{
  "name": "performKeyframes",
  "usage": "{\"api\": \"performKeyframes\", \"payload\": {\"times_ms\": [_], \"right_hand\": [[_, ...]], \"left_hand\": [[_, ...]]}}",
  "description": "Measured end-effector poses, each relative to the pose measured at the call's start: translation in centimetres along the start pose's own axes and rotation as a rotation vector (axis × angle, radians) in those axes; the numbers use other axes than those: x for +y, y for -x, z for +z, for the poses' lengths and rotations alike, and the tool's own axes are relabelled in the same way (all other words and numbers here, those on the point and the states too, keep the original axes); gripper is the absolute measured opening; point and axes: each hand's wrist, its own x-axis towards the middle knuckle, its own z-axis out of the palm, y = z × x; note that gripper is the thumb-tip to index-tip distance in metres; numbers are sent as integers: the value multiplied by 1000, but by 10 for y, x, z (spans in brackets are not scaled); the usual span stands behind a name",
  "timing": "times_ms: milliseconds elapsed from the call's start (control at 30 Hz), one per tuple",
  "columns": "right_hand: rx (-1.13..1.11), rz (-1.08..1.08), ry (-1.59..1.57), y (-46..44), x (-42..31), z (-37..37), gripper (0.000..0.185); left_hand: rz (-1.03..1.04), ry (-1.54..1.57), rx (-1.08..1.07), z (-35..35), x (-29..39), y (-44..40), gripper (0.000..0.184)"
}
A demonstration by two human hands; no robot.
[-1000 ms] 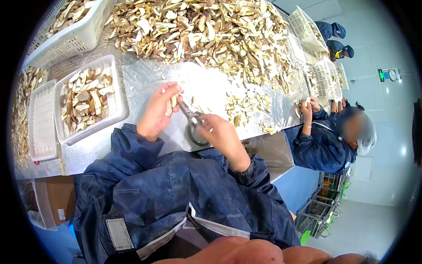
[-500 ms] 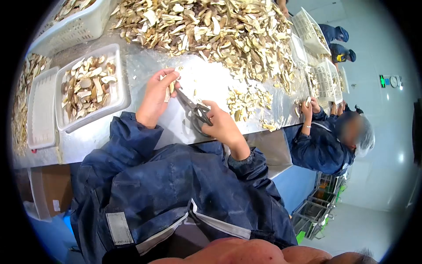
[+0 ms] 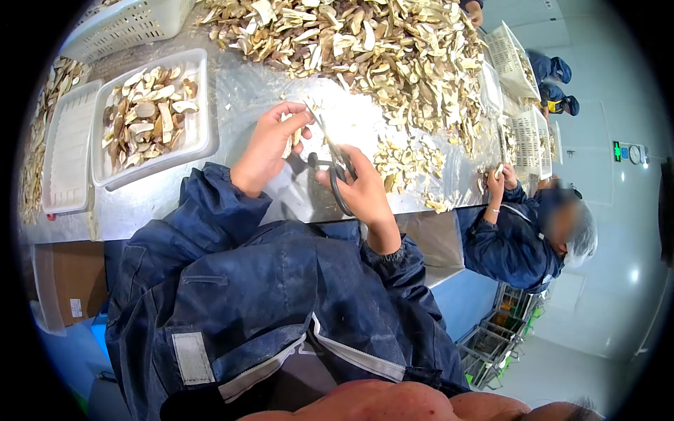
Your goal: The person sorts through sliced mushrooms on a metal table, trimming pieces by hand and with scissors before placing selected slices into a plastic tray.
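Observation:
My left hand (image 3: 272,146) is closed in a pinch on a pale mushroom slice (image 3: 288,144), mostly covered by the fingers. My right hand (image 3: 364,191) grips black-handled scissors (image 3: 340,170), with fingers through the loops. Their blades stand apart and point up beside my left fingertips; whether they touch the slice I cannot tell. Small pale trimmings (image 3: 407,163) lie on the metal table to the right of the scissors. Beyond both hands spreads a large heap of sliced mushrooms (image 3: 365,52).
A white plastic tub (image 3: 203,105) with mushroom slices sits left of my left hand, beside a white lid (image 3: 69,151). A perforated basket (image 3: 133,35) stands behind it. On the right, a co-worker (image 3: 516,238) works at the table edge near more white baskets (image 3: 530,140).
The scissors have swung upward and their blades have spread apart near my left fingertips. My left hand still pinches the slice. The whole view has shifted slightly.

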Motion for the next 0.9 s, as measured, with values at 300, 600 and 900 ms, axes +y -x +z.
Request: {"api": "performKeyframes", "payload": {"times_ms": [300, 600, 900], "right_hand": [[44, -48, 261, 4, -19, 2, 50], [58, 43, 141, 16, 5, 2, 44], [45, -125, 213, 26, 3, 17, 43]], "left_hand": [[-51, -55, 15, -1, -4, 1, 22], [-162, 11, -36, -5, -3, -2, 24], [49, 19, -169, -5, -5, 1, 25]]}}
